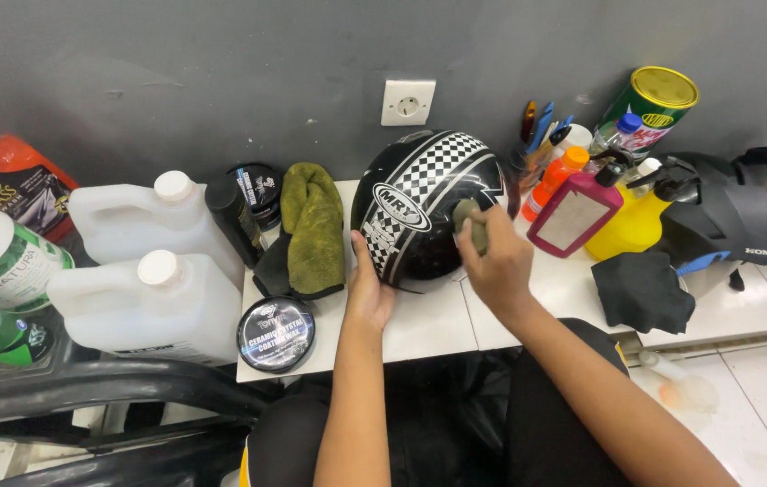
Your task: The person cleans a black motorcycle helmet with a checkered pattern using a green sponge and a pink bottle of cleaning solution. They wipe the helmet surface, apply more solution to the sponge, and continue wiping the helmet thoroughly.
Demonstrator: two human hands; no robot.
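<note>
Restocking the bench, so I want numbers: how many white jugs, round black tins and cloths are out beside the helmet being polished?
White jugs: 2
Round black tins: 2
Cloths: 2, the green cloth and the black cloth
Total: 6

Round black tin (275, 335) front; white jugs (154, 302) left; yellow-green can (657, 108) right.
</note>
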